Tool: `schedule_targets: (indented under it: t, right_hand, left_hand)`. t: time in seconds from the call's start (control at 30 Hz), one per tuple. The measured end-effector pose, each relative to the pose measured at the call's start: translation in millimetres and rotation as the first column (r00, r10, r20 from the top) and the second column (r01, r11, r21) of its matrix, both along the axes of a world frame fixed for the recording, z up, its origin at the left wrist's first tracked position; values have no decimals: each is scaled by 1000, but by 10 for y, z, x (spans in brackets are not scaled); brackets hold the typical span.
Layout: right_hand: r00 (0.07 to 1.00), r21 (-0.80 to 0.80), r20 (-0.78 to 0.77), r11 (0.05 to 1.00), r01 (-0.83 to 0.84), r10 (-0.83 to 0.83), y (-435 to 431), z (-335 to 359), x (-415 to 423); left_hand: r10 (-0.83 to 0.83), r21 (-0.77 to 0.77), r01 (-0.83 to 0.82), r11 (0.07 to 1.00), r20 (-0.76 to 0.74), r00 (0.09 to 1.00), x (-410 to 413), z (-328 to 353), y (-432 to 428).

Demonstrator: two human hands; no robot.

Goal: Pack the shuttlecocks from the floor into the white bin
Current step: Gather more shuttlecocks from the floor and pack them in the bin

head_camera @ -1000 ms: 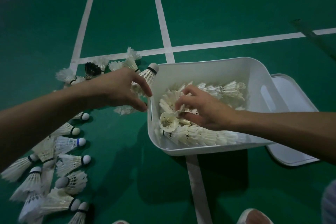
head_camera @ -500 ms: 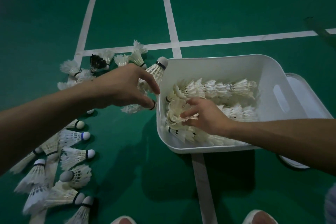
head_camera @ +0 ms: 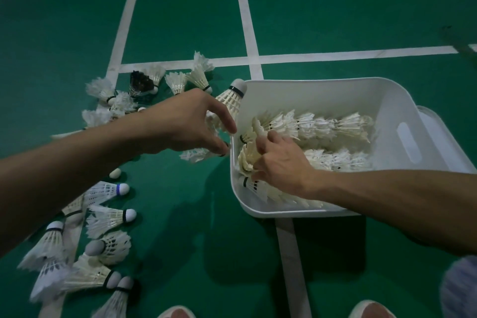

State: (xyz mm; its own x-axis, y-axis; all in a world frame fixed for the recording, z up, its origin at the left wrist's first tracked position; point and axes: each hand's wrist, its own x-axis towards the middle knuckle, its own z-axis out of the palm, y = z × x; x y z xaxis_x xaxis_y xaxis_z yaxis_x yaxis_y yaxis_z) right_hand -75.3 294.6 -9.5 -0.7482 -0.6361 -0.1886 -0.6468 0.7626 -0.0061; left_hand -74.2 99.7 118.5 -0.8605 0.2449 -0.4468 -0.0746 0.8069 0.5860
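Observation:
The white bin (head_camera: 335,95) stands on the green floor and holds rows of nested white shuttlecocks (head_camera: 335,126). My right hand (head_camera: 281,165) is inside the bin at its left end, fingers curled round a shuttlecock stack (head_camera: 246,160). My left hand (head_camera: 191,124) hovers just outside the bin's left wall with fingers spread and pointing down. Its thumb and fingertips are right at a shuttlecock lying on the floor (head_camera: 196,155); no grip shows. Another shuttlecock (head_camera: 232,97) leans against the bin's corner behind the fingers.
Several loose shuttlecocks (head_camera: 108,217) lie scattered on the floor at left, from near my feet (head_camera: 175,313) up to the white court line, one of them black (head_camera: 140,81). A white lid (head_camera: 441,126) lies behind the bin's right side.
My right hand has slid towards the bin's left wall with the stack. My left hand stays over the same floor shuttlecock, fingers slightly lower. The camera has shifted a little.

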Motion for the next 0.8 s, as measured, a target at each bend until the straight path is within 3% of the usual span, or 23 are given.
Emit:
schedule_targets:
  t: [0.17, 0.37, 0.43, 0.63, 0.8]
  right_hand:
    - [998, -87, 54, 995, 49, -44, -33, 1, 18]
    - [997, -45, 71, 999, 22, -19, -24, -20, -4]
    - [991, -113, 99, 989, 99, -88, -42, -33, -13]
    - [879, -305, 259, 830, 467, -400, -29, -43, -59]
    - [770, -375, 404, 678, 632, -494, 5, 15, -59]
  left_hand:
    - [-4, 16, 4, 1000, 23, 1000, 3, -47, -28]
    - [-11, 22, 10, 1000, 18, 1000, 19, -44, -33]
    - [-14, 17, 14, 1000, 15, 1000, 19, -36, -30]
    - [-20, -14, 20, 1000, 8, 1000, 29, -7, -19]
    - [-17, -22, 18, 1000, 15, 1000, 44, 13, -5]
